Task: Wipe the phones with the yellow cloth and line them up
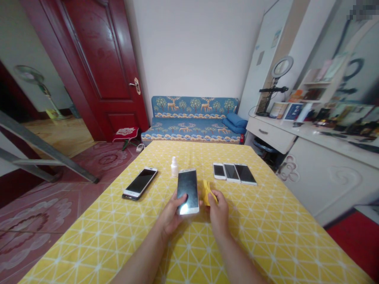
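My left hand (171,215) holds a white smartphone (187,191) by its near end, dark screen up, just above the yellow patterned tablecloth (266,221). My right hand (218,211) is closed on a small yellow cloth (206,192) right beside the phone's right edge. A small white bottle (174,167) stands upright just beyond the phone. Another phone (140,182) lies to the left on the table. A row of three phones (234,173) lies side by side at the right.
Beyond the table stands a blue patterned sofa (194,120) against the wall. A dark red door (97,63) is open at the left. A white dresser (325,165) with clutter and a ring light (282,67) runs along the right.
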Available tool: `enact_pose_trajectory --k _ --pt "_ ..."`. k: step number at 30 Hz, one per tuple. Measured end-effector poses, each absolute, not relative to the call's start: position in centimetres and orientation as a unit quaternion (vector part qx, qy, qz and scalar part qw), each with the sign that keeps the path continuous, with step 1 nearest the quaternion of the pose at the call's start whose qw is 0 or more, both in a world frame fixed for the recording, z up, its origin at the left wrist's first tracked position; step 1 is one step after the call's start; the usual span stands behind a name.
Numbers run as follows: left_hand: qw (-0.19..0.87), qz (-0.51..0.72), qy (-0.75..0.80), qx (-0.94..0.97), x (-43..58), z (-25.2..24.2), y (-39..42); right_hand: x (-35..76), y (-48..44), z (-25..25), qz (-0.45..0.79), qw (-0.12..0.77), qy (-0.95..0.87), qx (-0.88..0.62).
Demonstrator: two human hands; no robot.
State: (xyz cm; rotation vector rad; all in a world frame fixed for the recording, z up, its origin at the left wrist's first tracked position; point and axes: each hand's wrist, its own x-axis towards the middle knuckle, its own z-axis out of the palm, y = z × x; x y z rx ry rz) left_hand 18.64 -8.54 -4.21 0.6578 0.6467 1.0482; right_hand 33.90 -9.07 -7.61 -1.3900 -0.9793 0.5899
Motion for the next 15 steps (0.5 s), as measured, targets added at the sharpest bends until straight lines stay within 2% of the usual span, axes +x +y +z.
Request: enact_pose_trajectory --k 4,7,11,15 --pt "0.825 0.431 0.243 0.272 18.3 -4.9 -8.2 34.0 -9.2 -7.0 0.293 0.669 -0.344 -0.589" --pt "0.866 0.387 0.207 0.239 18.1 -5.3 -7.9 34.0 -9.3 -6.7 0.257 0.680 -0.350 -0.591" --pt "0.883 0.368 0.190 0.221 18.3 -5.3 -7.9 33.7 -9.6 -6.5 0.163 0.666 -0.471 -0.555" --pt "0.866 0.404 0.215 0.204 18.4 -5.2 -8.0 32.6 -10.6 -6.2 0.147 0.585 -0.638 -0.479"
